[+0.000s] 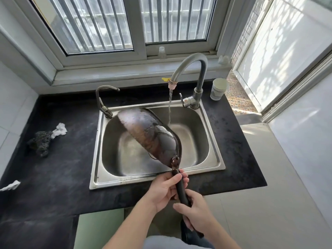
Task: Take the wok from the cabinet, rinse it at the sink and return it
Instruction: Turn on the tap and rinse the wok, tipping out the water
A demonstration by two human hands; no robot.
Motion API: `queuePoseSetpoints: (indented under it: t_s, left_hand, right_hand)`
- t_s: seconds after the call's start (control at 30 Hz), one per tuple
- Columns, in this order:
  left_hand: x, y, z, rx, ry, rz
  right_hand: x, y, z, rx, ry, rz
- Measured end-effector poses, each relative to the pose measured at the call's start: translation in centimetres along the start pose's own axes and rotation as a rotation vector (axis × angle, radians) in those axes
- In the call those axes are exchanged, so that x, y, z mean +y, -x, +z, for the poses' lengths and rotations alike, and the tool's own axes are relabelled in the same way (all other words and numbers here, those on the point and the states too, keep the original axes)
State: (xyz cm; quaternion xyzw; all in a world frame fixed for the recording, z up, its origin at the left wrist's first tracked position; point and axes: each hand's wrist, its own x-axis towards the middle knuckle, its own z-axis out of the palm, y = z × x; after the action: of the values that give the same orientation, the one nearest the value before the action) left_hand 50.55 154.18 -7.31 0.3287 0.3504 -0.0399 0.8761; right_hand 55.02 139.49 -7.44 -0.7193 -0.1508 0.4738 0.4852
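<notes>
The dark wok [149,135] hangs tilted on its side over the steel sink [213,155], its wet blackened underside facing me. My left hand [165,187] grips the upper part of its black handle [181,189] just below the riveted bracket. My right hand [194,212] holds the handle lower down. Water runs in a thin stream from the tall curved faucet [190,69] and falls past the wok's right rim into the basin.
A smaller tap [102,99] stands at the sink's back left. A pale cup [218,88] sits on the black counter [59,168] at the right. A dark scrubber [40,142] and crumpled tissues [59,130] lie on the left. The window sill holds a small bottle [161,51].
</notes>
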Motion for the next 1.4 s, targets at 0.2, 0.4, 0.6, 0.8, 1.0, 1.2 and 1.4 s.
queuePoseSetpoints:
  t_s: [0.2,0.4,0.6,0.8,1.0,1.2,1.4]
  left_hand:
    - [0.1,-0.6,0.6,0.096,-0.032,0.036]
    - [0.1,-1.0,1.3,0.21,-0.008,0.083]
    - [0.2,-1.3,0.3,0.34,-0.095,0.142]
    - [-0.6,0.1,-1.2,0.236,0.185,0.085]
    - [-1.7,0.3,-2.5,0.245,0.048,0.067]
    - [-1.7,-0.5,-2.8,0.274,0.002,0.096]
    - [-1.5,-1.8,-1.9,0.279,0.019,0.075]
  right_hand:
    - [-1.1,-0.2,0.1,0.043,0.083,0.105]
    - [-1.2,-0.5,0.7,0.333,0.561,-0.023]
    - [-2.0,-1.3,-0.1,0.182,0.504,-0.118]
    - [-2.4,-1.5,0.9,0.06,0.284,-0.147]
    - [-1.5,-1.8,0.6,-0.072,0.182,-0.041]
    - [-1.3,-2.6,0.9,-0.086,0.165,0.032]
    - [-0.9,-3.7,1.6,0.092,0.308,0.059]
